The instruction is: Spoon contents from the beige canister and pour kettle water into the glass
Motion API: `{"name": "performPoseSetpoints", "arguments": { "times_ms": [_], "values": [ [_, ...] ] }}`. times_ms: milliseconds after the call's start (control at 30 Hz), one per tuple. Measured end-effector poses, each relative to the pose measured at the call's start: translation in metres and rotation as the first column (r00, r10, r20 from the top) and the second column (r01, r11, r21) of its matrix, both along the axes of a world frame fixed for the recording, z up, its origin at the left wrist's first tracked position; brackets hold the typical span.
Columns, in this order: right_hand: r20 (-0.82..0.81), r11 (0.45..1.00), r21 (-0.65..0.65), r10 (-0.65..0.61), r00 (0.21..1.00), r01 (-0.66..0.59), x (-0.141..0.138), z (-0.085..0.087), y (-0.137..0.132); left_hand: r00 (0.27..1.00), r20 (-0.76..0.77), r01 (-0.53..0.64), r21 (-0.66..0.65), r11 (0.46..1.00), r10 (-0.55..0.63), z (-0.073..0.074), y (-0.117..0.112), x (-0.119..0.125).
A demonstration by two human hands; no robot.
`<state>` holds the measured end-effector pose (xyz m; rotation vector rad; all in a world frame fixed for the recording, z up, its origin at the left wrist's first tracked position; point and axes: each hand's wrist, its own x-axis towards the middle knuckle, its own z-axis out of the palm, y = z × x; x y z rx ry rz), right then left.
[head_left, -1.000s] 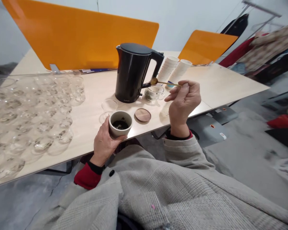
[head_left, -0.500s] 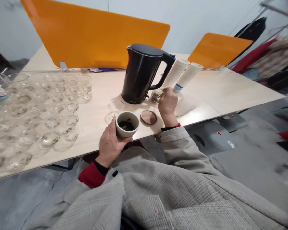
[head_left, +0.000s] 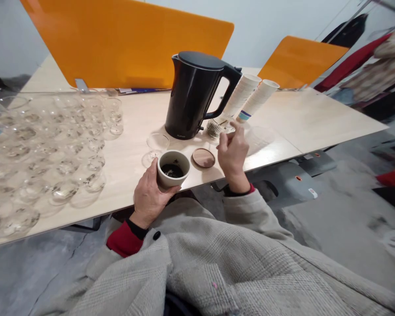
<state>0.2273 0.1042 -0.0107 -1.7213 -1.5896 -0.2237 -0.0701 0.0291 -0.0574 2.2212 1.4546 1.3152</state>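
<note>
1. Grey checked coat (head_left: 210,250) nearest, well to the wearer's side of the kettle.
2. Left hand (head_left: 153,193), in front of the kettle and to its left: clamped on the pale cup (head_left: 173,169), thumb at the near side, fingers at the left wall. Cup in the grip, upright or nearly so, dark liquid low inside.
3. Right hand (head_left: 233,147), in front of the kettle and to its right: wrist raised, fingers curled, thumb and forefinger close. Cannot tell whether anything is pinched there.
4. Wooden coaster (head_left: 203,158), flat, in front of the kettle, between the hands.
5. Grey chair (head_left: 286,182), below table level, right of the kettle; white label (head_left: 312,193) too small to read.
6. Ribbed glass (head_left: 214,127), just right of the kettle's base, by the right fingertips.
7. Black kettle (head_left: 192,98), upright; pale lettering low on its front, illegible.
8. Clear glasses (head_left: 64,191), massed well left of the kettle.
9. Paper cups (head_left: 258,101), two leaning stacks beyond the kettle's handle; blue-and-teal band, no readable words.
10. Orange panel (head_left: 128,44), behind the kettle.
</note>
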Motion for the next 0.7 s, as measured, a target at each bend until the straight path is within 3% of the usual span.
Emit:
{"name": "performPoseSetpoints", "arguments": {
  "times_ms": [100,200,367,467,533,600,700],
  "values": [
    [0.02,0.978,-0.199,0.07,0.997,-0.065,-0.02,-0.009,-0.03,1.0,0.019,-0.016,-0.014,1.0,0.016,0.003,-0.001,0.001],
    [0.124,0.923,-0.345,0.226,0.966,-0.172,-0.027,-0.024,-0.034,0.999,0.033,-0.019,-0.017,1.0,0.02,0.005,-0.001,0.002],
    [0.065,0.931,-0.282,0.262,0.963,-0.234,-0.024,-0.039,-0.024,0.999,0.03,-0.028,-0.031,0.999,0.029,0.005,-0.001,0.003],
    [-0.031,0.958,-0.135,0.253,0.967,-0.254,-0.03,-0.025,-0.03,0.999,0.022,-0.036,-0.046,0.998,0.037,0.005,-0.001,0.002],
    [-0.057,0.943,-0.032,0.328,0.943,-0.33,-0.041,-0.006,-0.039,0.999,0.017,-0.034,-0.052,0.998,0.034,0.005,-0.001,0.002],
    [-0.039,0.894,0.024,0.449,0.893,-0.448,-0.056,0.015,-0.048,0.999,0.015,-0.029,-0.053,0.998,0.03,0.005,-0.001,0.001],
    [0.012,0.794,-0.016,0.608,0.794,-0.608,-0.08,0.038,-0.056,0.999,0.025,-0.02,-0.048,0.999,0.021,0.005,-0.002,0.001]
  ]
}}
